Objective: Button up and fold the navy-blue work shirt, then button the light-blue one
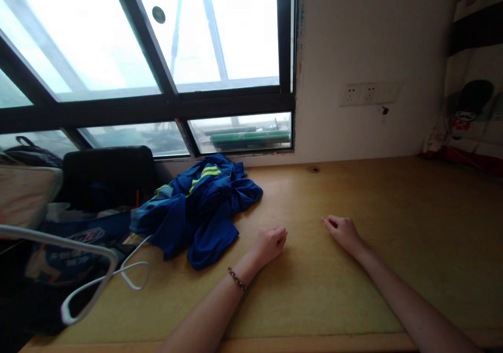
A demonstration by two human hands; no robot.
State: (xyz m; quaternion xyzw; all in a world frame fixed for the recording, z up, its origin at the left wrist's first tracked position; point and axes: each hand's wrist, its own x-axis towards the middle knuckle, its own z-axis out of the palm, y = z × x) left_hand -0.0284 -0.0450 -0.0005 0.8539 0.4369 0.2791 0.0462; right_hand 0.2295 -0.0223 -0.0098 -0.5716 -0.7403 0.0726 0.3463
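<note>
While the fingers of the left hand (269,244) are curled into a loose fist, those of the right hand (343,233) are also drawn in, its thumb side turned toward the left hand; whether anything is enclosed by either cannot be told. Both are held near the middle of the wooden surface (416,227), apart from each other and well in from its near edge. A beaded bracelet (237,279) is worn on the left wrist. Nearest to the left hand, a crumpled blue garment (214,206) with yellow-green bands is spread between the far edge and the left edge. By the left edge, a white cord (135,288) is looped, and a thicker white tube (112,261) is bent beside it. Beyond that edge, a blue bag (80,243) is seen. Above the far edge, a dark-framed window (239,33) and sockets (360,95) are set in the wall (353,33); near the far right corner, printed fabric (469,112) is hung.
</note>
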